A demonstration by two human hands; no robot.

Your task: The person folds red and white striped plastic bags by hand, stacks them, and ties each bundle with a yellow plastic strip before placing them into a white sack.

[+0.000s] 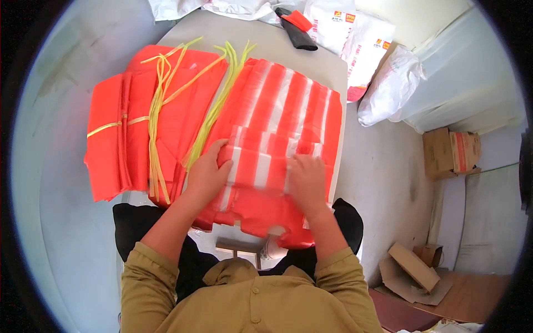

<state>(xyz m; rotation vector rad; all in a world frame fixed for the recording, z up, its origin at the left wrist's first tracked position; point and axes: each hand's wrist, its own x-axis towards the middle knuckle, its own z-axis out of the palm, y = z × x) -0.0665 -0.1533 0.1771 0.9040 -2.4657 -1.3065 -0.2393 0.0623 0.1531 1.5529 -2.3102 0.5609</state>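
A stack of red-and-white striped plastic bags (277, 105) lies on the table in front of me, its near end hanging over the edge towards my lap. Across its near half a smaller striped layer (258, 166) is folded over. At the left side of this layer, my left hand (206, 176) grips the plastic with thumb and fingers. My right hand (307, 182) holds the layer's right side, its fingers curled on the plastic and slightly blurred. Yellow-green plastic ties (219, 108) lie along the stack's left side.
Left of the stack are red folded bundles (108, 133), with more yellow ties (160, 111) on top. A black-and-red item (298, 30) lies at the table's far edge. White printed sacks (366, 50) stand behind. Cardboard boxes (447, 152) and flattened cardboard (413, 272) are at the right.
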